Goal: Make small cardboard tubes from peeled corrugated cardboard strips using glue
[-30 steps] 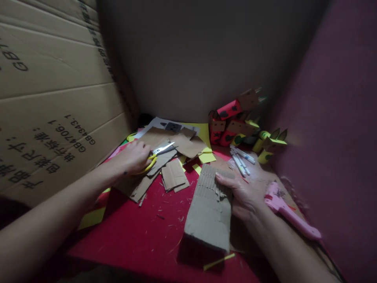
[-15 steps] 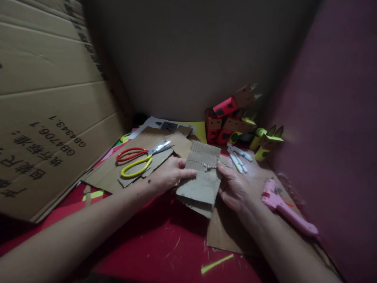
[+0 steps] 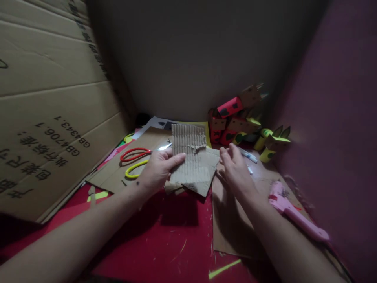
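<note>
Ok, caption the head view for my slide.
Left hand holds torn, ridged cardboard, right hand at its edge, scissors nearby.

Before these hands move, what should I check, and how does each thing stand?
Left hand gripping the corrugated cardboard piece: ok, thumb on the ridged face.
Right hand touching it: cannot tell; the two are very close at the piece's right side.
Ridged face free of torn paper: not ok, a ragged bit shows.
Scissors out of hand: ok, lying partly hidden behind the left hand.
Pink hot glue gun out of hand: ok, lying apart.
</note>
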`<action>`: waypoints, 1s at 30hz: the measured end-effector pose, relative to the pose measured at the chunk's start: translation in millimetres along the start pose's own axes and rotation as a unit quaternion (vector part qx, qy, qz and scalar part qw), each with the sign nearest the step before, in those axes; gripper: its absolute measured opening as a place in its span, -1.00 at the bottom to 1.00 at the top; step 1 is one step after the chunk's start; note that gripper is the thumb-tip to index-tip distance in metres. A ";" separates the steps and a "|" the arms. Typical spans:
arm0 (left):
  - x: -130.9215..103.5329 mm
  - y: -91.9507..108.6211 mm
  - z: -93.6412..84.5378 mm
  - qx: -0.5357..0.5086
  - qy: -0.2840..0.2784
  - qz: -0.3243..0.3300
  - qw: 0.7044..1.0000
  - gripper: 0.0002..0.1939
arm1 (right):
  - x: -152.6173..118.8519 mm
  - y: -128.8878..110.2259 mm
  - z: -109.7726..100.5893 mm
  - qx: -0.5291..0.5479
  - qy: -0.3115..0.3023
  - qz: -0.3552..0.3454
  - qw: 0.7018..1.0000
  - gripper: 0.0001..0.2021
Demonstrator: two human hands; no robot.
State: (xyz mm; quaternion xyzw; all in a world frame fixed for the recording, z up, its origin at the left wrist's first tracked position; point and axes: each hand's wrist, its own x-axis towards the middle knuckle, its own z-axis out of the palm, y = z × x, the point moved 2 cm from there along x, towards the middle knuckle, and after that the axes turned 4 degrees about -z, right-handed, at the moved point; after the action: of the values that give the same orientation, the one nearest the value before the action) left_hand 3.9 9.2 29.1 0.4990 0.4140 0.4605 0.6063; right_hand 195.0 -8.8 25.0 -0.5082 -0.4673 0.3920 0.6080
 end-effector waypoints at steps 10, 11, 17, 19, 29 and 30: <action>-10.8 -20.4 29.0 -0.045 -0.054 -0.048 0.996 -0.80 | -59.4 -4.5 -23.8 -0.131 -0.213 -0.105 0.962 -0.35; -12.4 -20.9 31.9 -0.045 -0.054 -0.043 0.997 -0.81 | -59.7 -3.0 -22.9 -0.130 -0.218 -0.102 0.962 -0.41; -17.5 -28.0 41.8 -0.012 -0.118 -0.039 0.992 -0.82 | -58.8 7.5 -18.8 0.015 -0.161 -0.050 0.986 -0.90; -12.4 -30.5 39.3 -0.038 -0.133 -0.043 0.989 -0.81 | -58.1 7.7 -18.9 0.046 -0.165 -0.046 0.984 -0.89; 0.5 -38.0 33.0 -0.054 -0.133 -0.032 0.989 -0.67 | -57.5 9.4 -18.4 0.086 -0.129 0.001 0.988 -0.90; -0.6 -38.6 34.1 -0.050 -0.132 -0.026 0.990 -0.67 | -57.3 13.2 -17.8 0.116 -0.127 0.024 0.985 -0.89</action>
State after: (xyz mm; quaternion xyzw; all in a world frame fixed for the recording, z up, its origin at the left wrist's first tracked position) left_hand 42.1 -2.0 -3.5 0.5136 0.3193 0.3950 0.6915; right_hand 197.5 -65.5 1.5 -0.3910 -0.4798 0.5198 0.5888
